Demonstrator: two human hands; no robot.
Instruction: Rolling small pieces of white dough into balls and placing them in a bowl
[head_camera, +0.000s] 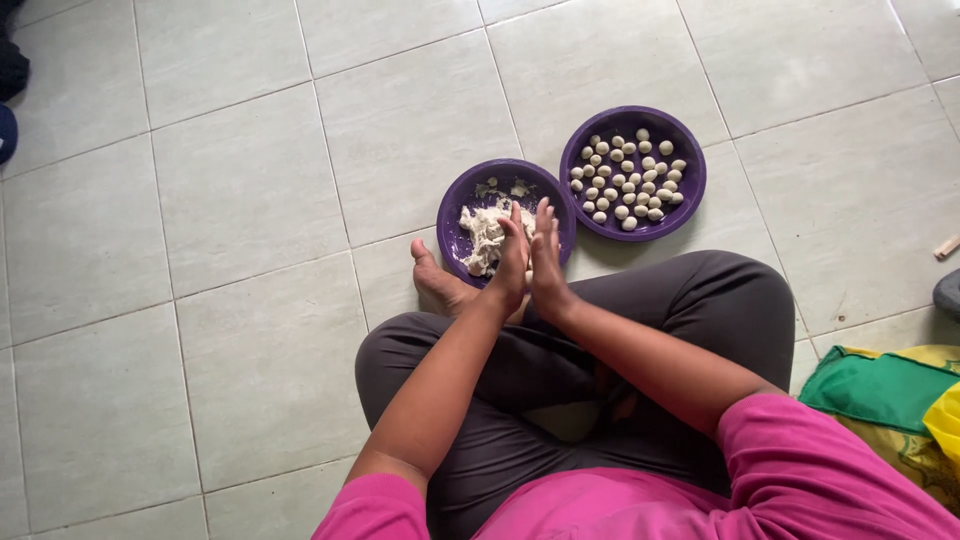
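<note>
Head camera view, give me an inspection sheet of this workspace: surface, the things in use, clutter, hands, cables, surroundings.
Surface: pale tiled floor, grey grout lines; the person sits cross-legged on it.
Things in use: purple bowl of dough holding a ragged white lump; purple bowl of dough balls beside it, to its right, filled with many small rolled balls.
Clutter: small pale stick at the right edge.
Hands: left hand and right hand pressed palm to palm over the dough bowl; whatever lies between them is hidden.
Cables: nothing seen.
Surroundings: green and yellow cloth lower right; dark items at the upper left edge, too cropped to identify.
</note>
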